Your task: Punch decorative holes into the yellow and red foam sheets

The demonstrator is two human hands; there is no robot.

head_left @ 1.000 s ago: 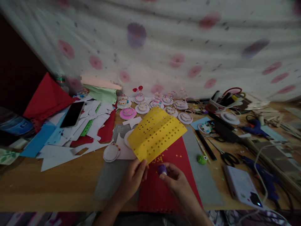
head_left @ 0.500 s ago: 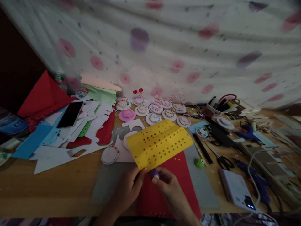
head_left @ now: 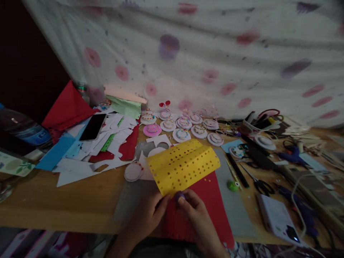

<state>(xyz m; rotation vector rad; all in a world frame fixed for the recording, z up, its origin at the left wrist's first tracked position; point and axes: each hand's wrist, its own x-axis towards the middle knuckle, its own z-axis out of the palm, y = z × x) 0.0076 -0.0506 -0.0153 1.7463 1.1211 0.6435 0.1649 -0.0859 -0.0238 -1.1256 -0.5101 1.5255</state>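
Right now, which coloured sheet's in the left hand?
The yellow sheet, dotted with small holes, pinched by the left hand; the red sheet below lies on the mat.

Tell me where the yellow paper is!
The yellow paper is mid-picture in the head view, held by the left hand, partly over a red sheet, near the small purple tool in the right hand.

Yellow sheet lowered, beaded white disc uncovered behind it, purple tool closer to the sheet's near edge
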